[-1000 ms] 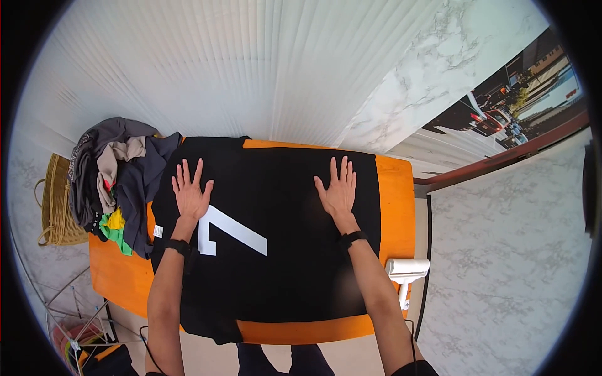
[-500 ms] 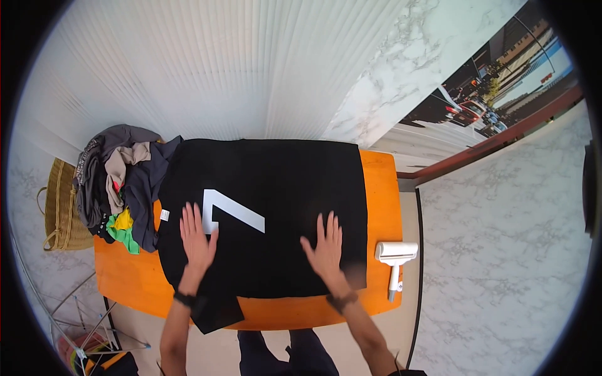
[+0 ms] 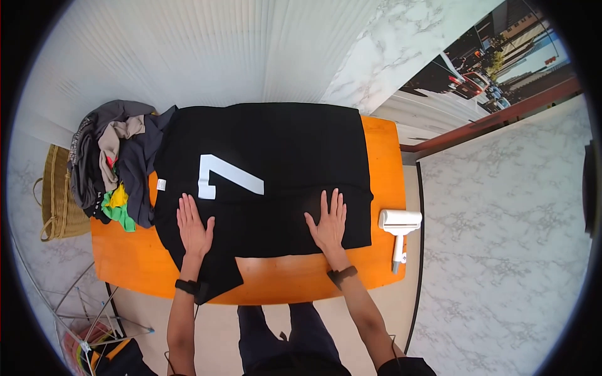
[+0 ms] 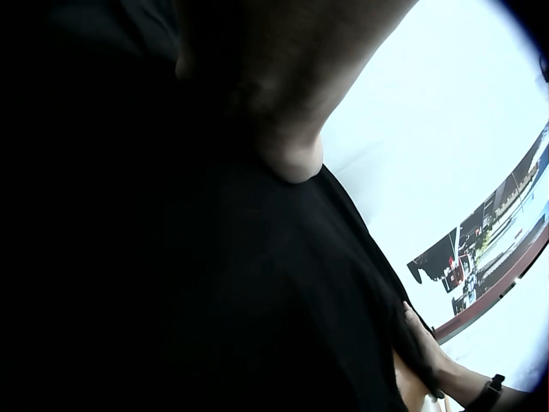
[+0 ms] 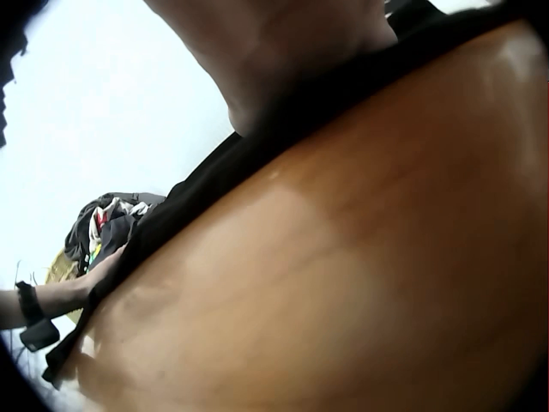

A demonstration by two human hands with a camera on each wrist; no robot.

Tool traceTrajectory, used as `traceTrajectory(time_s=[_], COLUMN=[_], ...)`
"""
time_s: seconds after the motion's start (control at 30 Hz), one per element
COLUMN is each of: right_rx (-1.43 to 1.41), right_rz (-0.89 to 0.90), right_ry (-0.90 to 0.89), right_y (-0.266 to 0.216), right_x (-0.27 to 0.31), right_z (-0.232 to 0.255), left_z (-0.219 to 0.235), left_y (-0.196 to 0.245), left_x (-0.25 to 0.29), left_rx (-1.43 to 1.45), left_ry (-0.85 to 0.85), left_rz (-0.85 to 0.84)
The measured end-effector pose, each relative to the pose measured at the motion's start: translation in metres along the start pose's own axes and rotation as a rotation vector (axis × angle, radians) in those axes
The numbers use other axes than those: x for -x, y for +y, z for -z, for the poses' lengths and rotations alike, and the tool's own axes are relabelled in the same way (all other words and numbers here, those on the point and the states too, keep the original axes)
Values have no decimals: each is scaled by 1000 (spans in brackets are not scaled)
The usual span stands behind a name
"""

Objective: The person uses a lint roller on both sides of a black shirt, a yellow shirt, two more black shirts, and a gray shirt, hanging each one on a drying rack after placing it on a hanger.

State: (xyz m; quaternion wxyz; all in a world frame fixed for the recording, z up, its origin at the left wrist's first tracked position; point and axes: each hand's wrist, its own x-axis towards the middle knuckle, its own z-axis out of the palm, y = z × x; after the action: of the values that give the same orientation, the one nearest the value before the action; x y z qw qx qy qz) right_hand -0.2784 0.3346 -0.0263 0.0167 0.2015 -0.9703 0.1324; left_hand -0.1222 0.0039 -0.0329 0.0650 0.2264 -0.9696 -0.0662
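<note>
Both hands have come down from the far part of the black shirt (image 3: 282,144) to its near side compared with a second ago, and the shirt's near edge sits further in from the table's edge now. Only the head cam gets the white number 7 (image 3: 235,174) and the white roller (image 3: 400,220), fwiw. Left wrist cam is mostly dark cloth, while the right wrist one is mostly bare orange table (image 3: 276,282), and neither really shows its own hand's fingers.

From the head view, the left hand (image 3: 195,235) rests on the cloth, fingers straight and pretty close together, thumb out. The right hand (image 3: 329,230) is palm down too, fingers straight with small gaps, thumb out.

Shirt's on the table just beside the clothes pile (image 3: 135,169), long axis running left to right, neck end with the little white label (image 3: 161,185) to the left and hem to the right. Looks mostly flat tbh, with a low crease across it below the number and one sleeve toward the table's near edge.
</note>
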Motion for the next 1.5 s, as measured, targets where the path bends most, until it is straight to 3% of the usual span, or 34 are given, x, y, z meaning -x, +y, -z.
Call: traceTrajectory(time_s=[0.27, 0.37, 0.43, 0.57, 0.6, 0.67, 0.73, 0.8, 0.9, 0.97, 1.03, 1.1, 1.2, 1.33, 1.5], right_rx=[-15, 5, -51, 118, 95, 125, 156, 178, 88, 5, 8, -34, 28, 128, 178], right_rz=[37, -34, -135, -377, -383, -587, -576, -623, -600, -633, -501, -590, -619, -553, -586], right_ry=[13, 106, 202, 410, 409, 212, 235, 116, 164, 158, 296, 224, 215, 223, 221], right_y=[8, 16, 49, 143, 155, 172, 180, 189, 197, 196, 195, 148, 108, 109, 139], right_x=[44, 56, 74, 119, 120, 129, 129, 126, 125, 130, 145, 156, 149, 138, 136], right_z=[10, 51, 68, 66, 66, 64, 58, 59, 56, 52, 48, 68, 82, 77, 67], left_z=[11, 30, 37, 37, 34, 37, 42, 53, 61, 66, 74, 67, 65, 58, 38], left_y=[-6, -9, -12, -27, -33, -38, -41, -45, -56, -66, -72, -80, -77, -68, -63], left_x=[43, 68, 99, 162, 174, 197, 211, 217, 218, 209, 187, 150, 87, 25, -38], left_rx=[9, 63, 64, 42, 36, 7, -19, -70, -5, 108, 129, 169, 217, 212, 187], left_ry=[-28, 42, 9, -44, -55, -64, -145, -188, -270, -249, -187, -66, -59, -6, 46], left_rz=[-14, 66, 92, 164, 194, 212, 239, 262, 222, 202, 153, 24, -112, -204, -198])
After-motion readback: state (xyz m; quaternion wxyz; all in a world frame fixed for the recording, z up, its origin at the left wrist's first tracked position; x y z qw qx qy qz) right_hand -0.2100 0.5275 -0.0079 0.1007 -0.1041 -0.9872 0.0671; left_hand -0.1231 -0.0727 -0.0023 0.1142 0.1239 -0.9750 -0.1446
